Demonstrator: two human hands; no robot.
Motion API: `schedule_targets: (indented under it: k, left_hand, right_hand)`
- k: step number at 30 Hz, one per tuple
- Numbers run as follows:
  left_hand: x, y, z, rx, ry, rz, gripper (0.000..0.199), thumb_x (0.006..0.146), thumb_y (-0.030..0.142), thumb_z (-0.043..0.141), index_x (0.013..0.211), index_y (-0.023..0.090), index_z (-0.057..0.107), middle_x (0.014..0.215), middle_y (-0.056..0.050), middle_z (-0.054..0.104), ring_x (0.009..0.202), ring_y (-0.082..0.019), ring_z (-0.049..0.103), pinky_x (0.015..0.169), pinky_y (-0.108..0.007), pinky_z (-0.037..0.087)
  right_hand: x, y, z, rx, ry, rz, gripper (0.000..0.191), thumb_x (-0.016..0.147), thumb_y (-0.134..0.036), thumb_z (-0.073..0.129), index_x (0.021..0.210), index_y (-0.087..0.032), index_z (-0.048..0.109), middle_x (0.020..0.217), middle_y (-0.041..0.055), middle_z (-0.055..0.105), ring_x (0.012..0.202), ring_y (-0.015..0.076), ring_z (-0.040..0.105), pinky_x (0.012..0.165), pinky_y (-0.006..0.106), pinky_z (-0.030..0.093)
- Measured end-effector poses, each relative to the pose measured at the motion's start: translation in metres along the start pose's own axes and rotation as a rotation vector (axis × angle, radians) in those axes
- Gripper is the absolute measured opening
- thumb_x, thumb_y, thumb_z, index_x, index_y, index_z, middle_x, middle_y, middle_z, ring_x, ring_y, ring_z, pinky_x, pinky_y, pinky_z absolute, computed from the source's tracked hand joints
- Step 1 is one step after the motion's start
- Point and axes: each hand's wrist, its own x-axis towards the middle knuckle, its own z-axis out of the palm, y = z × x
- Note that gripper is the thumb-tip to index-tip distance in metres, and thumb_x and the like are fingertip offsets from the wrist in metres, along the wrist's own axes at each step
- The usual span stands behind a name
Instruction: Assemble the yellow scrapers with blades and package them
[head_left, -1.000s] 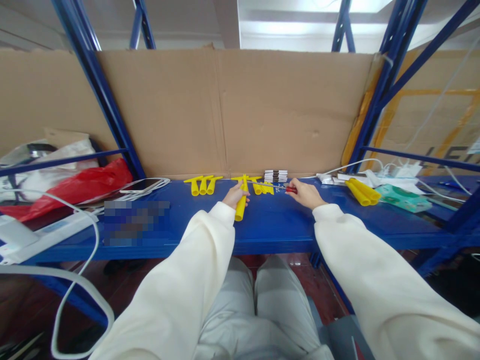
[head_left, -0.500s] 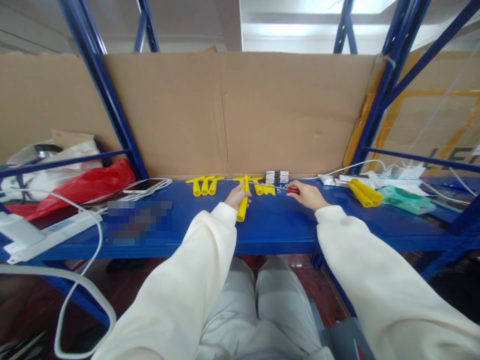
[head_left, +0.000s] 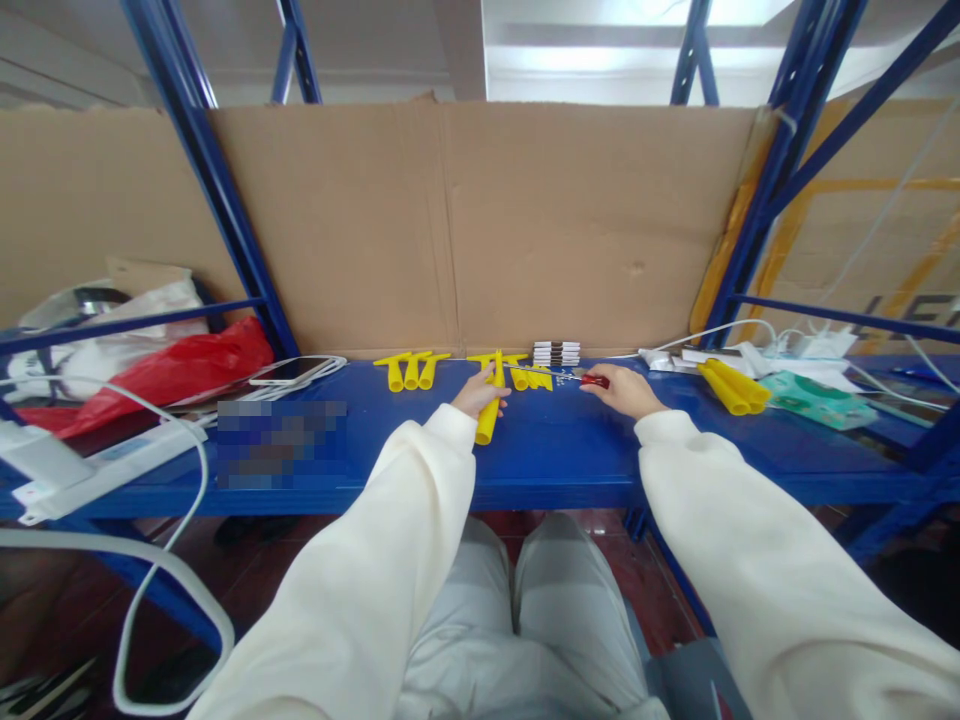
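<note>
My left hand (head_left: 478, 391) is closed round a yellow tube-shaped plastic piece (head_left: 487, 424), its wide end toward me. In my right hand (head_left: 624, 391) is the red handle of a screwdriver (head_left: 595, 381). The long thin metal shaft points left and meets the upper part of the yellow piece; whether its tip sits in a screw is too small to tell. Just behind lie more yellow pieces (head_left: 519, 380) and tiny loose metal bits (head_left: 568, 377). Left of my hands, several T-shaped yellow pieces (head_left: 411, 372) stand in a row.
A stack of white-and-black strips (head_left: 556, 353) stands against the cardboard panel (head_left: 540, 230). Two yellow tubes (head_left: 733, 388) and a green packet (head_left: 817, 398) lie on the right. On the left are a phone (head_left: 281, 372), a power strip (head_left: 105, 470) and a red bag (head_left: 187, 370).
The view has shifted very slightly. My right hand's fingers have moved a little on the red handle; the yellow piece and the screwdriver stay at the same spot.
</note>
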Motion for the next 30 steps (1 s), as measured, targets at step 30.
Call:
schedule_targets:
  k: [30]
  left_hand:
    - [0.019, -0.018, -0.006, 0.394, -0.041, 0.159, 0.097, 0.072, 0.002, 0.062, 0.158, 0.019, 0.019, 0.094, -0.006, 0.07, 0.054, -0.012, 0.06, 0.057, -0.022, 0.047]
  right_hand:
    - [0.003, 0.007, 0.008, 0.084, -0.025, 0.008, 0.014, 0.082, -0.035, 0.062, 0.09, -0.024, 0.065, 0.092, 0.0055, 0.076, 0.081, 0.0234, 0.069, 0.065, 0.03, 0.047]
